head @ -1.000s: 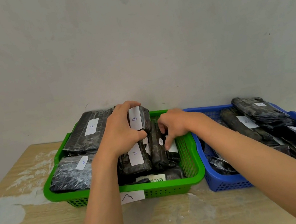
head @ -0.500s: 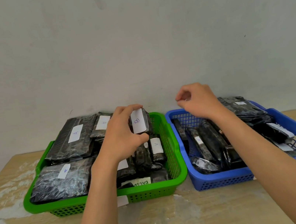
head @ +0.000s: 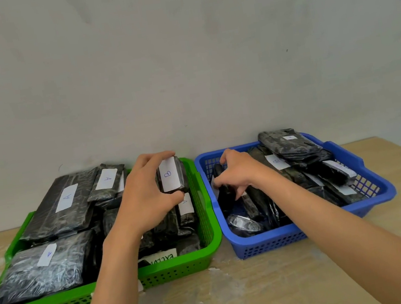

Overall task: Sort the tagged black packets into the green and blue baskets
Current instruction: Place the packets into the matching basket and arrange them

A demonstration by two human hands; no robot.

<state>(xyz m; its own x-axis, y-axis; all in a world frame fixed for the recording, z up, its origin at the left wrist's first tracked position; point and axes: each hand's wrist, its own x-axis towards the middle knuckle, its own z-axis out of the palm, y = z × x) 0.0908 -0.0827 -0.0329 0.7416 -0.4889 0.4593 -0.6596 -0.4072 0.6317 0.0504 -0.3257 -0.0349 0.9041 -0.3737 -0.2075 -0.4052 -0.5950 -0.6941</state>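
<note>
Left hand (head: 146, 199) grips the B-tagged packet (head: 172, 177) over the green basket (head: 210, 251); right hand (head: 242, 171) is down in the blue basket (head: 260, 238).
Left thumb sits under the packet and the fingers over its top. The white tag faces the camera, and the packet is upright above the green basket's back right corner, over the A-tagged packets (head: 67, 199). Right fingers curl round a slim black packet (head: 224, 192) by the blue basket's left wall; it reads as a grip, though the contact is partly hidden. The other black packets (head: 293, 147) are piled toward that basket's right side. Both baskets sit side by side on the wooden table (head: 243, 297).
</note>
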